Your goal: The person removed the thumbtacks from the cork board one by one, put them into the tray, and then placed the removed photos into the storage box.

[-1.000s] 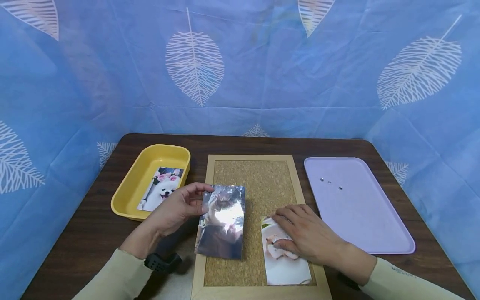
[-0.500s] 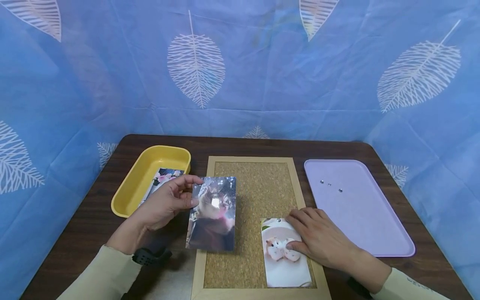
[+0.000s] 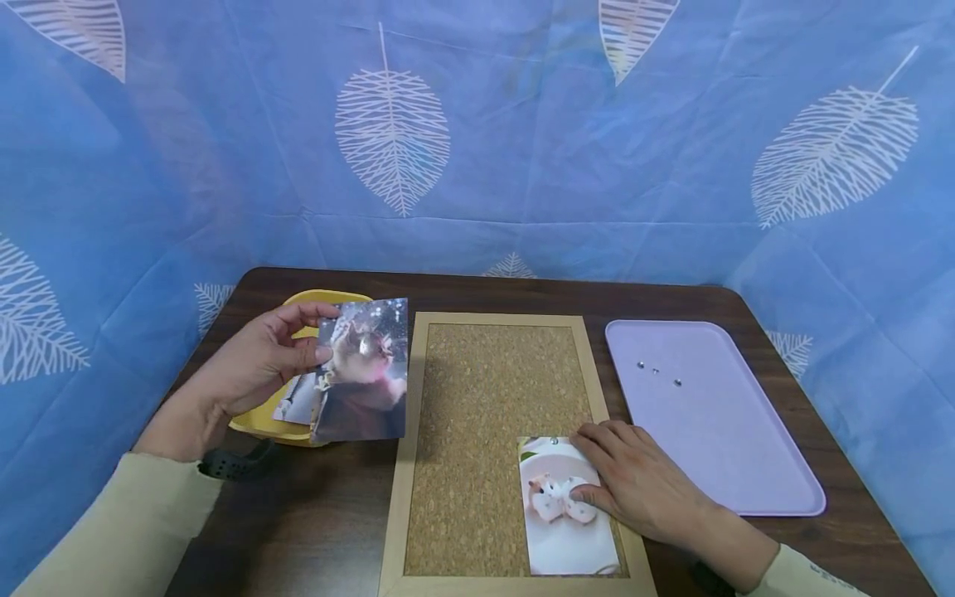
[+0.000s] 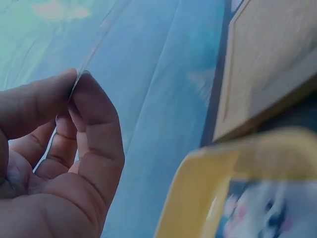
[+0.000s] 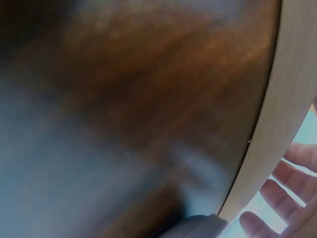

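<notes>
My left hand [image 3: 257, 361] pinches a glossy photo [image 3: 366, 390] by its left edge, thumb in front. This photo, dark with a pale pinkish figure, is raised over the right side of the yellow tray [image 3: 261, 424] and partly covers it. In the left wrist view the photo [image 4: 101, 34] shows edge-on between thumb and fingers. My right hand [image 3: 645, 481] rests at the right frame of the corkboard [image 3: 477, 390], thumb touching a photo [image 3: 570, 543] of small white-and-pink figures at the lower right. A small shiny pin [image 3: 555, 441] shows at that photo's top edge.
Another photo [image 3: 295, 401], with a white dog in the left wrist view, lies in the yellow tray. A lilac tray [image 3: 724, 439] on the right bears several small shiny pins [image 3: 677, 383]. All stand on a dark wooden table [image 3: 313, 514], before a blue leaf-patterned cloth [image 3: 537, 149].
My left hand has carried its photo left and away, from above the corkboard to over the yellow tray. My right hand has slid slightly right, uncovering the other photo's top and its pin.
</notes>
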Demonstrator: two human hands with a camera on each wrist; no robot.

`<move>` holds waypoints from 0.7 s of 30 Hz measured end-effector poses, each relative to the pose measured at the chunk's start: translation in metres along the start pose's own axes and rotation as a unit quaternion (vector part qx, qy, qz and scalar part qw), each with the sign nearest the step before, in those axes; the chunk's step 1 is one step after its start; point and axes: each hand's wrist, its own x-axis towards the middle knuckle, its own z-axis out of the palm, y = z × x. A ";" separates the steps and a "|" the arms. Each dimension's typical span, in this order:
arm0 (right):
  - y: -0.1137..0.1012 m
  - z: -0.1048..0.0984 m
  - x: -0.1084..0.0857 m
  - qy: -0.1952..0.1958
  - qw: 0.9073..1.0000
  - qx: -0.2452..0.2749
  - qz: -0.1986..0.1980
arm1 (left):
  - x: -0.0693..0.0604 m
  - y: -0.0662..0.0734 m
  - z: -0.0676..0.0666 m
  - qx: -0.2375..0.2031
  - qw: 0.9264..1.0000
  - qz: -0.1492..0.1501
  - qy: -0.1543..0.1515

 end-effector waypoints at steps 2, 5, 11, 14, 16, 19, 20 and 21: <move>0.000 0.000 0.000 -0.003 1.000 0.002 0.004 | 0.000 0.004 -0.015 0.003 1.000 0.011 0.005; 0.000 0.000 -0.001 -0.005 1.000 0.001 0.006 | 0.001 0.008 -0.040 0.017 1.000 0.022 0.012; 0.000 0.001 -0.001 -0.001 1.000 0.000 0.006 | 0.003 0.013 -0.083 0.131 0.991 -0.022 0.019; 0.000 0.000 -0.001 -0.011 1.000 0.003 0.010 | 0.005 0.013 -0.098 0.172 0.983 -0.060 0.014; -0.001 -0.001 -0.001 -0.016 1.000 0.003 0.014 | 0.009 0.010 -0.105 0.176 0.980 -0.086 0.011; -0.001 -0.001 -0.001 -0.020 1.000 0.004 0.016 | 0.015 0.005 -0.109 0.179 0.977 -0.117 0.004; -0.001 0.000 -0.002 -0.020 1.000 0.003 0.016 | 0.018 0.002 -0.110 0.179 0.976 -0.123 0.000; -0.001 0.000 -0.002 -0.019 1.000 0.002 0.016 | 0.020 0.000 -0.110 0.178 0.976 -0.129 -0.004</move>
